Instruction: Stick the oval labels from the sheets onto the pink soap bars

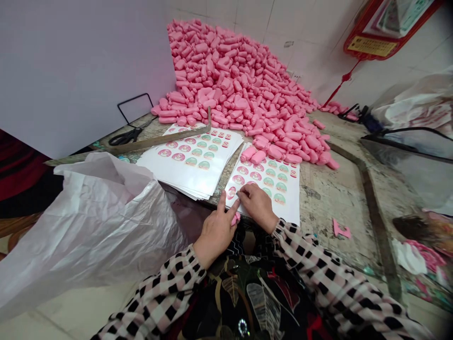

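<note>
My left hand [215, 231] is closed around a small pink plastic piece [236, 218] at the near edge of the table. My right hand [257, 204] rests on a white sticker sheet [286, 198] with round pink and green stickers, its fingertips pinching at a sticker near the sheet's lower left corner. A few pink pieces [255, 155] lie on the far end of that sheet. To the left, a thicker stack of sticker sheets [193, 163] lies flat.
A huge heap of pink plastic pieces [235, 80] fills the back of the table against the wall. A large white plastic bag [88, 222] gapes open at my left. Black scissors [125, 137] and a long wooden strip [148, 141] lie beyond the stack. Another bag [417, 106] sits far right.
</note>
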Tool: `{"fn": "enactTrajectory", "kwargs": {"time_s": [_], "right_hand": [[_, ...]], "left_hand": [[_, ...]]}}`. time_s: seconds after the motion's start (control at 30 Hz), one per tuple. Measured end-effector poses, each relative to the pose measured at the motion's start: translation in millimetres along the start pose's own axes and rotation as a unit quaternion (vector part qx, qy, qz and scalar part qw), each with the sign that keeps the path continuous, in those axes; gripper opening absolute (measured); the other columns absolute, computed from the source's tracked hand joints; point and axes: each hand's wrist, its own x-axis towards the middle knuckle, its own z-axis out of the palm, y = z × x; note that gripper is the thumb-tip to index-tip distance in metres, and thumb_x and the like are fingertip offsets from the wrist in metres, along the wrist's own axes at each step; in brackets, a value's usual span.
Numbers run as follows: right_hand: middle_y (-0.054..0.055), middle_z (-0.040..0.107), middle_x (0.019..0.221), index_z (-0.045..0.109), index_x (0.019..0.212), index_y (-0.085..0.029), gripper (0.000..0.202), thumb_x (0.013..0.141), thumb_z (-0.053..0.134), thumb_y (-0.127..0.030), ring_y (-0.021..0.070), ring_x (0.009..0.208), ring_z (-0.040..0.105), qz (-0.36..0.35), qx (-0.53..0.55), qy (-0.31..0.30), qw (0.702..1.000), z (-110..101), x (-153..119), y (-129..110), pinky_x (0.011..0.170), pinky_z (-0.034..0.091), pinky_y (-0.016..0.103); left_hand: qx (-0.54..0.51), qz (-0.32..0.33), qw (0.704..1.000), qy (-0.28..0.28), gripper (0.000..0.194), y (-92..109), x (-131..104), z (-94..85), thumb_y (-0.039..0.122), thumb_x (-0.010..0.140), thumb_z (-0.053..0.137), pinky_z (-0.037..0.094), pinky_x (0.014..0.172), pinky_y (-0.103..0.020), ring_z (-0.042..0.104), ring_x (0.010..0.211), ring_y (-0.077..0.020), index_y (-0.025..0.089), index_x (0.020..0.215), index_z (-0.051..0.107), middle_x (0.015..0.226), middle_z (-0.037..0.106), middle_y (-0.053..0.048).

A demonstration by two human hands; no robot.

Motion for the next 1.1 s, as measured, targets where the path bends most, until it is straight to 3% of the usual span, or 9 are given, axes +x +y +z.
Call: {"fn": "enactTrajectory", "kwargs": {"time_s": [0.2, 0.53, 0.77, 1.1], "right_hand": [[0.0, 0.061, 0.081, 0.06, 0.08, -0.022, 0.021, 0.083, 0.044, -0.036, 0.013, 0.072, 0.053, 0.048, 0.057, 0.019, 0.997, 4.9, -3.0, -5.5, 0.062, 0.033, 0.025], [-0.001, 0.064, 0.069, 0.062, 0.07, -0.02, 0.018, 0.074, 0.053, -0.035, 0.0128, 0.063, 0.054, 0.104, 0.136, -0.038, 0.985, 0.8, 16.3, 1.1, 0.056, 0.033, 0.024], [0.001, 0.064, 0.074, 0.062, 0.075, -0.021, 0.02, 0.079, 0.048, -0.035, 0.0144, 0.068, 0.053, 0.061, 0.035, -0.016, 0.997, -3.9, 8.5, -6.0, 0.057, 0.03, 0.025], [0.002, 0.061, 0.083, 0.06, 0.079, -0.022, 0.022, 0.083, 0.044, -0.036, 0.0142, 0.07, 0.053, 0.037, -0.004, 0.019, 0.999, -3.4, 3.0, -6.8, 0.058, 0.03, 0.025]], "left_hand": [[0.007, 0.002, 1.0, 0.014, 0.058, -0.2, 0.5, 6.3, 0.029, 0.085, 0.045, 0.046, 0.078, -0.036, 0.059, 0.094, -0.0225, 0.035, 0.138, 0.023, 0.149, 0.001, -0.012], [0.018, 0.007, 0.999, 0.035, 0.048, -2.0, -0.3, 9.8, 0.032, 0.089, 0.038, 0.046, 0.079, -0.035, 0.059, 0.094, -0.0212, 0.034, 0.136, 0.028, 0.148, 0.007, -0.012], [0.02, 0.007, 0.999, 0.039, 0.051, -1.0, -0.6, 8.7, 0.03, 0.088, 0.039, 0.046, 0.078, -0.036, 0.059, 0.091, -0.0211, 0.034, 0.137, 0.027, 0.148, 0.009, -0.012], [0.022, 0.018, 0.998, 0.05, 0.05, -2.7, -0.8, 8.6, 0.029, 0.088, 0.04, 0.046, 0.079, -0.035, 0.058, 0.092, -0.0212, 0.033, 0.136, 0.028, 0.147, 0.013, -0.013]]}}
